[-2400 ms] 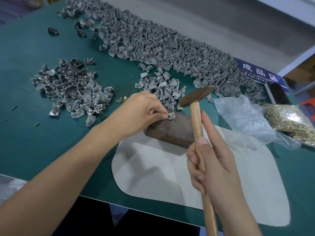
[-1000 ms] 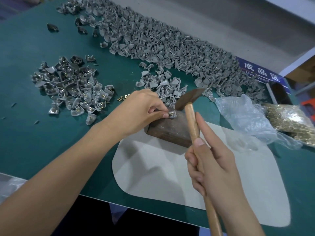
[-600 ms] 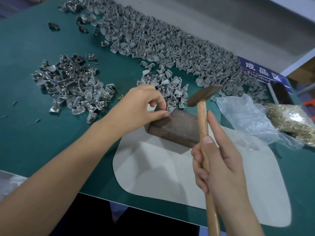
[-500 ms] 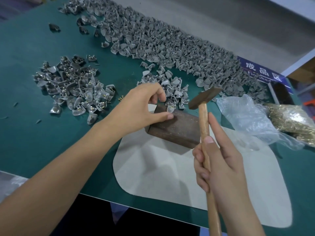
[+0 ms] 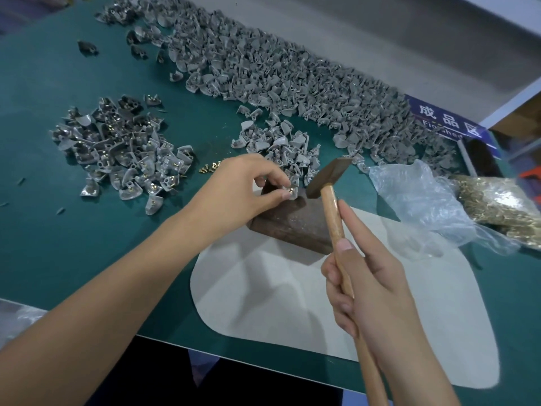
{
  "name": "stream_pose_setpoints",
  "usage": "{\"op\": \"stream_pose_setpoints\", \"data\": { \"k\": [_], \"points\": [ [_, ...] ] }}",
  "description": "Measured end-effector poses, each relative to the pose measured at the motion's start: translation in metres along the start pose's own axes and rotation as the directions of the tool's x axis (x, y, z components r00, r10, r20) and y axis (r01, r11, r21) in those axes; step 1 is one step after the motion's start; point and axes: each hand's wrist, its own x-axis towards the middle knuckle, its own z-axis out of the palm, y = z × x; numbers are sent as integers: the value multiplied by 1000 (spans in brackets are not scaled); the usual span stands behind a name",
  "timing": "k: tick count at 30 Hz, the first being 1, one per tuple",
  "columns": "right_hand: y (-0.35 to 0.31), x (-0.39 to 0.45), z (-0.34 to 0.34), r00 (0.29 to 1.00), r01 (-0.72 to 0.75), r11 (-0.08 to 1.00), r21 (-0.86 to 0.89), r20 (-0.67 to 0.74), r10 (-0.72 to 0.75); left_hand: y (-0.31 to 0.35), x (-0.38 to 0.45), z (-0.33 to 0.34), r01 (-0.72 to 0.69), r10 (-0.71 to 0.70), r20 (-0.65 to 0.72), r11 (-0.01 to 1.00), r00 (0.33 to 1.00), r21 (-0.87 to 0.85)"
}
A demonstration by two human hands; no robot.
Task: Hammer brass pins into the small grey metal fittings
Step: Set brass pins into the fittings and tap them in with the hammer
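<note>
We've got our left hand (image 5: 243, 186) pinching a grey fitting (image 5: 292, 192) with its brass pin on the far end of the rusty block (image 5: 292, 221), right hand (image 5: 371, 288) wrapped round the hammer (image 5: 330, 180) hovering just right of it, so a sloppy tap could easily smack our fingertips (image 5: 284, 195) or bend the pin

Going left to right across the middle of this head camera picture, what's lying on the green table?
Small heap of grey metal fittings with brass pins → loose brass pins → rusty brown metal block → crumpled clear plastic bag → bag of brass pins.
</note>
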Motion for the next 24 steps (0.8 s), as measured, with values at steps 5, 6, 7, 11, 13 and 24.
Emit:
{"op": "stream_pose_setpoints", "data": {
  "k": [5,6,7,11,13,24],
  "points": [
    [-10,0,4,999,44,999,10,3,-44,-1,0,-4,-13,13,42,1000,999,3],
    [-11,1,6,999,50,999,12,8,-50,0,0,-5,-20,20,52,1000,998,5],
    [-12,1,7,998,53,999,10,15,-54,0,0,-5,-26,25,54,1000,998,7],
    [-12,3,13,998,59,998,-1,32,-58,2,-2,-5,-22,22,27,1000,999,-11],
    [-10,2,14,998,56,998,5,31,-56,1,-1,-7,-6,7,25,999,1000,-41],
    [-5,7,13,995,89,996,-5,51,-89,2,1,-9,-61,58,64,997,996,39]
  ]
}}
